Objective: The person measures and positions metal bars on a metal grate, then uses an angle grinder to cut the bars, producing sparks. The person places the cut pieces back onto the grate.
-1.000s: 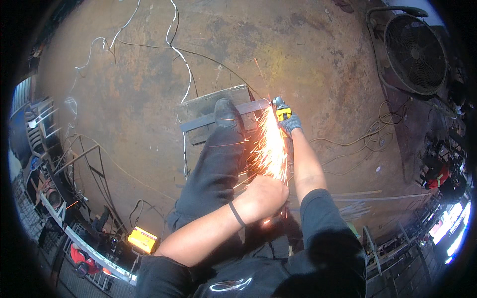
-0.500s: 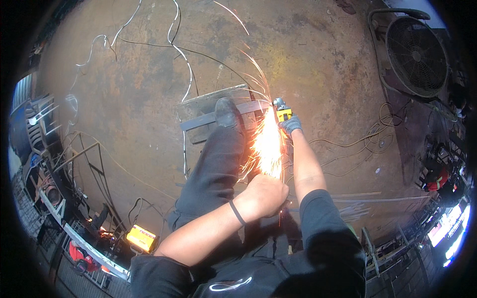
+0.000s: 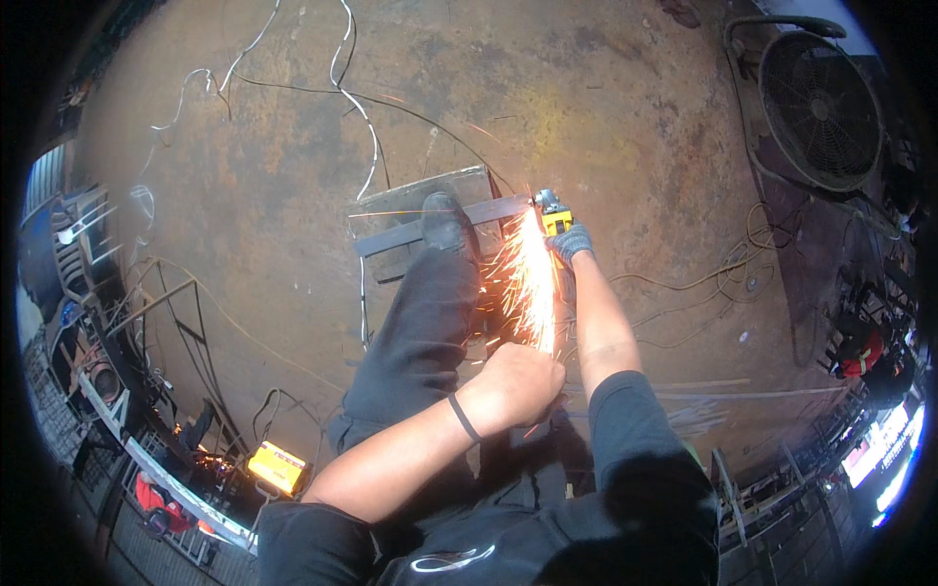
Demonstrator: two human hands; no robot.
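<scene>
In my gloved right hand (image 3: 571,243) is a yellow and grey angle grinder (image 3: 558,221), its head against the right end of a flat metal bar (image 3: 393,237). Bright orange sparks (image 3: 530,283) stream from that contact toward my body. My left boot (image 3: 447,223) presses on the bar, which lies slanted across a worn board (image 3: 401,198). Bare and curled closed, my left hand (image 3: 523,381) is close to the lower end of the spark stream. Its fingertips are turned away, so whatever they may hold is hidden.
A large black fan (image 3: 819,109) stands at the far right. White and dark cables (image 3: 363,112) cross the brown floor, and a yellowish cord (image 3: 718,283) lies coiled to the right. On the left are a yellow box (image 3: 277,468) and metal frames (image 3: 179,303).
The spark stream has become narrower, and the long arcs beyond the grinder have mostly gone. The grinder has shifted very slightly; both hands stay almost in place.
</scene>
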